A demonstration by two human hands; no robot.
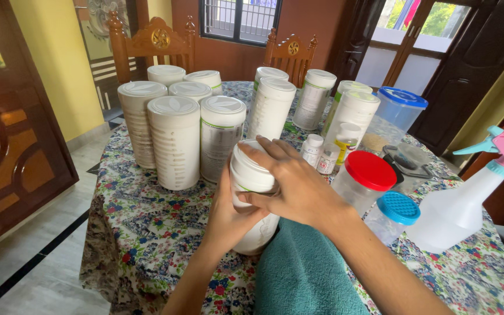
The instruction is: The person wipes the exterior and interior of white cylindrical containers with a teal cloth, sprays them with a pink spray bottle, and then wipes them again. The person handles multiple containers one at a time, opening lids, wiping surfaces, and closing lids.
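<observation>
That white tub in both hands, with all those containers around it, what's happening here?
A person grips a white plastic canister with both hands over a round table covered in a floral cloth. The right hand wraps its fingers over the lid end, while the left hand supports the body. A teal towel lies beneath. More tall white canisters stand behind, with a red-lidded clear jar and a white spray bottle to the right.

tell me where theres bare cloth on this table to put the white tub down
Bare floral tablecloth lies at the near left, between the white canister cluster and the teal towel. The right side is crowded: red-lidded jar, blue-lidded jar, spray bottle. Left hand and right hand grip the white tub.
</observation>
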